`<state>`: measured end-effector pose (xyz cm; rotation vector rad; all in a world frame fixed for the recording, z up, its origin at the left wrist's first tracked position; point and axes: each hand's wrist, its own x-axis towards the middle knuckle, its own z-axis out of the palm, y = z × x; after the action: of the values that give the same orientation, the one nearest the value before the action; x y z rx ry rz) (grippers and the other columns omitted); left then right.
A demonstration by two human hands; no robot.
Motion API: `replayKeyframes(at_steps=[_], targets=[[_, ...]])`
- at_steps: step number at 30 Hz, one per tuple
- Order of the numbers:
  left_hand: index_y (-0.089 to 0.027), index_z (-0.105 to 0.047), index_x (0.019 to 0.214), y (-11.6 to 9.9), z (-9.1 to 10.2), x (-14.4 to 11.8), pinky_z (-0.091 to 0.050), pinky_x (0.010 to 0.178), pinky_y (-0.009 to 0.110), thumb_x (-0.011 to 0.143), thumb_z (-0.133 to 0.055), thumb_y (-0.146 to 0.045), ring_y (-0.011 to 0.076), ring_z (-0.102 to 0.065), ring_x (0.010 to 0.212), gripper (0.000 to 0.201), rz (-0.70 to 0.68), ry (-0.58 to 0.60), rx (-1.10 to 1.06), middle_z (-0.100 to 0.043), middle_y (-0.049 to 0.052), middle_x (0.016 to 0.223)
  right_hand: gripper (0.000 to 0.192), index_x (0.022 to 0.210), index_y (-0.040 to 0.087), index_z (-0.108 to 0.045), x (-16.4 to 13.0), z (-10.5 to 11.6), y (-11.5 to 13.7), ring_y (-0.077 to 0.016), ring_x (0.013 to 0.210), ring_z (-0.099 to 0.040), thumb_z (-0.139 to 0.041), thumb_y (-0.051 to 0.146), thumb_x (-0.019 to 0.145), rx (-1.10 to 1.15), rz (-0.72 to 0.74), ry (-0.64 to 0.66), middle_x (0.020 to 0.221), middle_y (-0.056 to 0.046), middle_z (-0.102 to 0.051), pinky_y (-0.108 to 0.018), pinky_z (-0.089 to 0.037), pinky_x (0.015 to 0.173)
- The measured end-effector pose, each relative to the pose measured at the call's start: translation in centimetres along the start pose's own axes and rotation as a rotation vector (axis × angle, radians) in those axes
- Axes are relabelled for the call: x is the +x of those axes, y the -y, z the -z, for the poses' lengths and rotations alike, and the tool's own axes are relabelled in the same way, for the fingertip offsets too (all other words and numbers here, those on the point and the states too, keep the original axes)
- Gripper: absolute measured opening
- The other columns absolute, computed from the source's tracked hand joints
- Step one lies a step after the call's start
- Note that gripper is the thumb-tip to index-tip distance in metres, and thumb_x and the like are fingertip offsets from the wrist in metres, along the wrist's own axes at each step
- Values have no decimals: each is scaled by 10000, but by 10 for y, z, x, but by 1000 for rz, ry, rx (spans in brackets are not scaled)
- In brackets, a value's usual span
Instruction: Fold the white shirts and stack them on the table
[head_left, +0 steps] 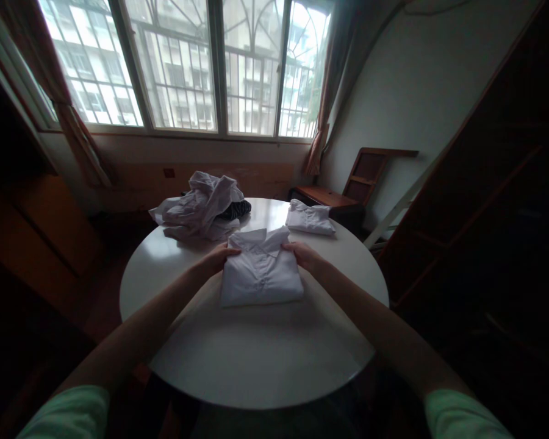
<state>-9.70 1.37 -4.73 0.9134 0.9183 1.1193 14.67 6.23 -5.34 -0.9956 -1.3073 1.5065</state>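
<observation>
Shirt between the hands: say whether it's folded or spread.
Folded: the shirt forms a compact rectangle, collar at one end, no sleeves showing.

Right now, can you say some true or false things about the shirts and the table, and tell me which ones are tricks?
1. The left hand and right hand both hold the folded white shirt. True.
2. The crumpled pile is on the floor. False: the crumpled pile is on the white table.
3. Another folded white garment lies on the white table, beyond the right hand. True.
4. The white table is square. False: its top is round.
5. The sleeves are bright red. False: they are pale green.
6. A dark patterned cloth shows at the crumpled pile's right side. True.
</observation>
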Motion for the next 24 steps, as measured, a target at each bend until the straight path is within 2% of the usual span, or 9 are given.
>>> replayKeyframes(at_steps=[2, 4, 9, 13, 17, 19, 24], targets=[[-128, -600, 834, 5, 0, 2, -456, 511, 214, 444, -662, 0, 128, -589, 525, 415, -71, -22, -38, -663, 28, 678, 136, 693, 149, -622, 2, -3, -6, -163, 579, -606, -690, 156, 575, 81, -11, -60, 676, -38, -677, -290, -496, 588], [-136, -586, 830, 11, 3, 2, -463, 522, 232, 426, -626, 15, 138, -592, 527, 434, -122, -48, -65, -655, 13, 664, 221, 753, 166, -625, 0, -5, -11, -163, 618, -612, -714, 162, 551, 154, 48, -91, 719, -20, -683, -298, -495, 632], [-131, -583, 792, 20, 8, 3, -447, 503, 239, 438, -596, -21, 135, -569, 500, 371, -155, -61, -86, -630, 1, 604, 378, 842, 189, -621, -12, -6, -15, -180, 700, -621, -761, 234, 494, 207, 149, -39, 798, -14, -689, -329, -484, 701], [-125, -597, 741, 13, 7, 1, -408, 471, 199, 463, -579, -44, 106, -539, 483, 290, -184, -36, -55, -609, -12, 575, 403, 841, 185, -623, -14, -7, -11, -175, 691, -615, -768, 246, 470, 205, 169, -58, 774, -8, -686, -324, -472, 702], [-144, -617, 826, 1, -1, -5, -444, 543, 219, 542, -652, -137, 127, -584, 585, 287, -212, -8, -70, -653, 6, 692, 393, 820, 186, -620, -17, -9, -8, -168, 704, -609, -771, 267, 466, 198, 185, -59, 769, 0, -682, -319, -466, 724], [-148, -620, 877, -2, -4, -7, -459, 605, 238, 572, -703, -222, 139, -601, 656, 325, -227, -34, -79, -669, 27, 777, 401, 828, 187, -619, -18, -10, -7, -170, 722, -608, -769, 285, 469, 193, 193, -55, 783, -4, -682, -322, -464, 736], [-131, -635, 809, 4, -1, -2, -429, 606, 219, 451, -805, -343, 104, -567, 617, 450, -288, -157, -72, -652, 14, 725, 418, 839, 178, -626, -19, -10, -9, -186, 760, -603, -764, 298, 464, 170, 189, -52, 825, -22, -683, -332, -461, 751]])
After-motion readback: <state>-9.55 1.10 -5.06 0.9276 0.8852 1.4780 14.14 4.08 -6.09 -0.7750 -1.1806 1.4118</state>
